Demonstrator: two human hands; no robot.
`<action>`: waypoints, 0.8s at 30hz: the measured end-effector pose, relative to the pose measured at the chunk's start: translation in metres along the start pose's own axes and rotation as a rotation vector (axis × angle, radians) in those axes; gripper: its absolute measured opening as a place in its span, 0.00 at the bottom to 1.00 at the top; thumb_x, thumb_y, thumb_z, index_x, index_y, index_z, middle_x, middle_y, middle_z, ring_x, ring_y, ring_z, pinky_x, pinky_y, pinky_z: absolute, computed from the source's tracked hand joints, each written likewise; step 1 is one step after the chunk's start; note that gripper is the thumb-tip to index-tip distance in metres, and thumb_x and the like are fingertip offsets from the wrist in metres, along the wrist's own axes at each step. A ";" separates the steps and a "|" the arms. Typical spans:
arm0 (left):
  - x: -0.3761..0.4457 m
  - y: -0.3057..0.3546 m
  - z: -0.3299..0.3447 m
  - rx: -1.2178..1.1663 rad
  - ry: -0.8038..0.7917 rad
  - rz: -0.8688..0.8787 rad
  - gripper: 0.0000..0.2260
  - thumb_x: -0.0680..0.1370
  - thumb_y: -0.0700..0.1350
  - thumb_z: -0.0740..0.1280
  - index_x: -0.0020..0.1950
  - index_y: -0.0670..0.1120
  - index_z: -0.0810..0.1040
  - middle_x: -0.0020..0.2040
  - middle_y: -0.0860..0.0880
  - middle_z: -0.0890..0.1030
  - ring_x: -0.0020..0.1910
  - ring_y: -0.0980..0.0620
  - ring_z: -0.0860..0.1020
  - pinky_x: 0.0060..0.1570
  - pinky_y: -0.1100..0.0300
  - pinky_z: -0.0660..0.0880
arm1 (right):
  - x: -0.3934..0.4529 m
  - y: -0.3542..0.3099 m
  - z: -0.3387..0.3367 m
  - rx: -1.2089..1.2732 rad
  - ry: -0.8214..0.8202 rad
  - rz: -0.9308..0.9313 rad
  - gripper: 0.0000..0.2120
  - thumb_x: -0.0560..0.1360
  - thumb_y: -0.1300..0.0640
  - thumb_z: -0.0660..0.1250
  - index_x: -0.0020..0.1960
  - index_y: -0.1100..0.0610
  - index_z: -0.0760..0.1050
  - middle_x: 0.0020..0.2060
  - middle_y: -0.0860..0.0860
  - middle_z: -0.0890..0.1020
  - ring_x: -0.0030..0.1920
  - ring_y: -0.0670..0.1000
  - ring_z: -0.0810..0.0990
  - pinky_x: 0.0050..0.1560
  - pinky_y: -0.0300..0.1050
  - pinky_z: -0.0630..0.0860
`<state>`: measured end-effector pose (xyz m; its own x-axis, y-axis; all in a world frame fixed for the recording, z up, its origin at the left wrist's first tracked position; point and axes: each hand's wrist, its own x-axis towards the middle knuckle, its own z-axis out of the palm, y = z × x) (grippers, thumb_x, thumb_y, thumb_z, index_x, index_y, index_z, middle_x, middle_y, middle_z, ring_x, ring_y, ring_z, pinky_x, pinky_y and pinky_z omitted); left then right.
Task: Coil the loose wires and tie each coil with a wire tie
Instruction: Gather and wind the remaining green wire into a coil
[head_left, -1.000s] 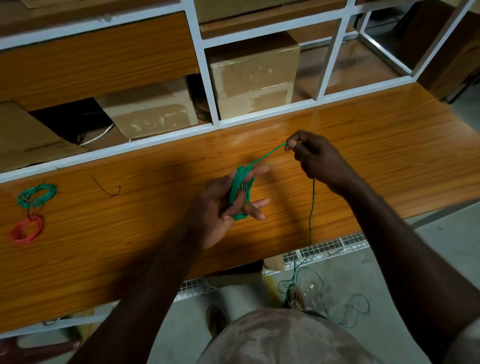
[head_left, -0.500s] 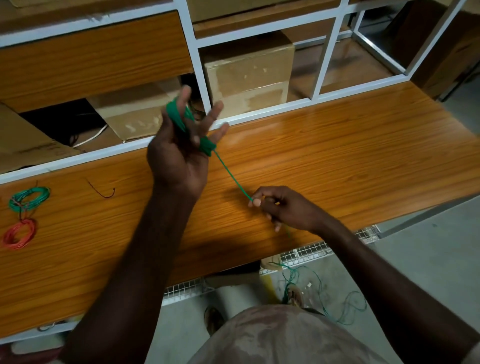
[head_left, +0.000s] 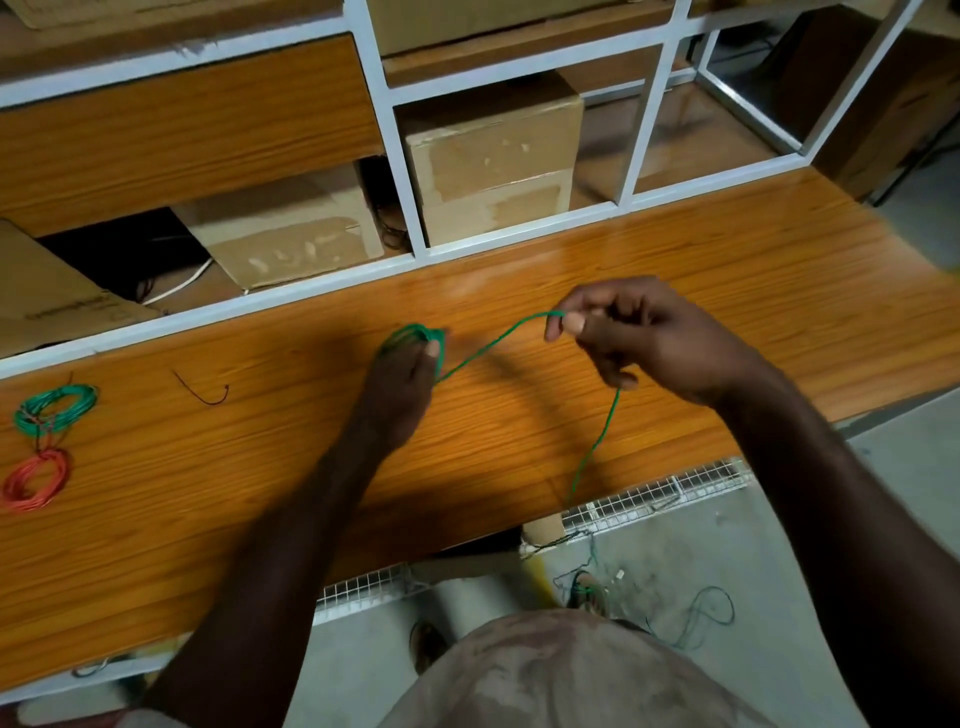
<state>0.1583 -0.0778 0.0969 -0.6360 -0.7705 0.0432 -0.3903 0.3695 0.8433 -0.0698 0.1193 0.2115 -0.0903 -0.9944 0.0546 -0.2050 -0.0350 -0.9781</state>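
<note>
Since a moment ago my left hand (head_left: 400, 387) dropped mid-bench, clamping the green coil (head_left: 415, 335); my right hand (head_left: 639, 338), pinching the green wire (head_left: 493, 340), should feed taut, even loops.

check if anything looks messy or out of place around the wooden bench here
Yes. Loose green wire lies tangled on the grey floor below the bench edge, trailing up to the right hand. A short dark wire scrap lies stray on the wooden bench top, apart from the two tied coils.
</note>
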 end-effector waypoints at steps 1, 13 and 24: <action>-0.010 0.004 0.009 -0.111 -0.108 -0.031 0.25 0.86 0.52 0.56 0.58 0.31 0.80 0.26 0.49 0.73 0.35 0.33 0.81 0.47 0.43 0.84 | 0.006 0.000 -0.004 0.002 0.049 -0.016 0.09 0.86 0.60 0.64 0.55 0.63 0.81 0.30 0.54 0.66 0.26 0.52 0.65 0.27 0.43 0.64; -0.064 0.078 0.016 -1.004 -0.450 0.000 0.26 0.90 0.47 0.47 0.65 0.26 0.74 0.23 0.49 0.71 0.50 0.36 0.87 0.73 0.28 0.68 | 0.045 0.052 -0.012 -0.076 0.292 0.094 0.13 0.88 0.52 0.64 0.58 0.63 0.78 0.35 0.59 0.65 0.29 0.53 0.58 0.28 0.53 0.54; -0.023 0.108 -0.015 -1.409 -0.272 0.001 0.24 0.91 0.49 0.45 0.82 0.40 0.66 0.25 0.48 0.73 0.67 0.40 0.82 0.77 0.32 0.65 | 0.010 0.074 0.033 0.072 0.159 0.250 0.10 0.86 0.53 0.66 0.61 0.58 0.81 0.35 0.58 0.69 0.26 0.48 0.64 0.29 0.41 0.61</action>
<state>0.1409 -0.0281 0.1955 -0.8041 -0.5894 0.0781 0.4808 -0.5673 0.6685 -0.0539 0.1033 0.1328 -0.2817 -0.9452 -0.1649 -0.0880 0.1966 -0.9765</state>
